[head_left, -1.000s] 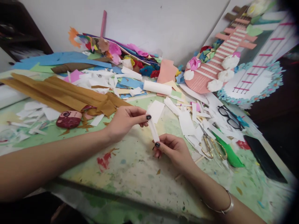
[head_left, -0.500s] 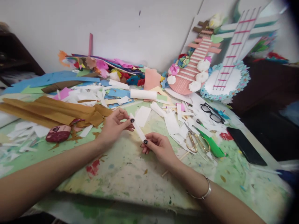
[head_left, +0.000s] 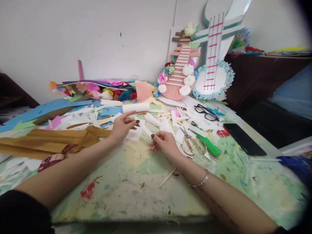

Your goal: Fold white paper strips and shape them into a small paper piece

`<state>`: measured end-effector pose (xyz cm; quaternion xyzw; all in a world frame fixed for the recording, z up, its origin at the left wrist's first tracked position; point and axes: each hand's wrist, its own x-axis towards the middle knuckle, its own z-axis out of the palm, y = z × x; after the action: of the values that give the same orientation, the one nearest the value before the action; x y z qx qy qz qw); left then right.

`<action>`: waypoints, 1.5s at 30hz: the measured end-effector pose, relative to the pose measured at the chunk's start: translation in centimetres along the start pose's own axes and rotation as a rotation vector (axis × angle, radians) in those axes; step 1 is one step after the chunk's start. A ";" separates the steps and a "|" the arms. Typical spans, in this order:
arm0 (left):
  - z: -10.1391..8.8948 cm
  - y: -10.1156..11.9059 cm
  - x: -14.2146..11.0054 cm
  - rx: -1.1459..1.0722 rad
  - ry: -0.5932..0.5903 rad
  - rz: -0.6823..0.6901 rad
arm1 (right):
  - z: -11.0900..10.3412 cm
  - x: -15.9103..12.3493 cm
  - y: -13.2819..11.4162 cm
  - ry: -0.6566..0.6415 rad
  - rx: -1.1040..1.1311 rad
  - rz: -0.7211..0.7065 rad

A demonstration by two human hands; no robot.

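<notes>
Head view: right hand point(head_left: 162, 144) is pinching a white strip point(head_left: 147, 130) by its near end over the counter point(head_left: 136, 195); left hand point(head_left: 123, 127) is hanging just beside the far end, can't tell if gripping. From where I'm standing, uneven tugging is risking a crease.

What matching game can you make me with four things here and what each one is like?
Things:
1. Scissors
2. Phone
3. Big folded paper
4. Little paper strip

What it is like:
A. Black
B. Pinched by the fingers of the right hand
C. Has gold handles
D. Mustard brown

Right pairs: 1-C, 2-A, 3-D, 4-B
</notes>
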<state>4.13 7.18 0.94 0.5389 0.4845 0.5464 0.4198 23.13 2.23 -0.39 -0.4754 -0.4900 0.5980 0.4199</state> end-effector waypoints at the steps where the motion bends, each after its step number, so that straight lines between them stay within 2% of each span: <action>1: 0.5 -0.1 1.1 -0.004 -0.002 -0.012 | -0.3 0.3 -0.2 0.024 -0.005 -0.007; 7: 2.7 -1.6 7.1 0.076 -0.040 -0.118 | -2.6 1.3 -1.1 0.130 -0.150 -0.116; 9: 3.0 -2.1 8.6 0.125 -0.041 -0.128 | -3.8 1.5 -1.6 0.234 -0.353 -0.223; 12: 3.0 -2.7 10.1 0.225 -0.035 -0.100 | -5.2 1.5 -2.3 0.409 -0.947 -0.347; 14: 2.9 -2.8 10.7 0.313 -0.036 -0.048 | -5.7 1.5 -2.6 0.429 -1.209 -0.285; 16: 2.6 -2.7 10.8 0.406 -0.036 0.035 | -5.7 1.4 -2.6 0.402 -1.294 -0.184; 18: 2.4 -2.3 10.4 0.490 -0.044 0.133 | -5.7 1.5 -2.5 0.368 -1.272 -0.134; 21: 2.3 -1.7 8.7 0.575 -0.088 0.248 | -6.0 2.1 -2.1 0.321 -1.187 -0.139; 25: 2.4 -1.1 4.1 0.594 -0.177 0.324 | -6.7 2.9 -1.8 0.308 -1.087 -0.185; 28: 2.3 -0.7 0.2 0.541 -0.241 0.314 | -7.1 3.0 -2.0 0.377 -1.050 -0.268; 30: 2.1 -0.6 -1.8 0.474 -0.269 0.271 | -7.1 2.9 -2.2 0.431 -0.961 -0.374; 32: 2.1 -0.4 -3.2 0.386 -0.302 0.185 | -6.8 2.8 -2.3 0.406 -0.724 -0.503; 34: 2.1 -0.2 -3.8 0.275 -0.355 0.061 | -6.1 2.5 -2.4 0.257 -0.406 -0.561; 37: 2.2 0.2 -4.0 0.090 -0.448 -0.106 | -4.9 1.9 -2.3 -0.019 -0.095 -0.501; 39: 2.1 0.4 -4.0 -0.065 -0.463 -0.198 | -4.1 1.3 -2.0 -0.148 -0.026 -0.450; 41: 1.8 0.6 -4.2 -0.231 -0.415 -0.277 | -3.6 0.9 -1.8 -0.237 -0.024 -0.388; 43: 1.4 0.5 -4.3 -0.346 -0.347 -0.324 | -3.3 0.7 -1.5 -0.271 -0.051 -0.340; 45: 1.1 0.4 -4.3 -0.378 -0.280 -0.304 | -3.1 0.6 -1.3 -0.249 -0.065 -0.319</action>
<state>5.49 2.96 0.52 0.4425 0.3865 0.4782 0.6529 26.08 3.61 0.56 -0.3276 -0.6263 0.5618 0.4298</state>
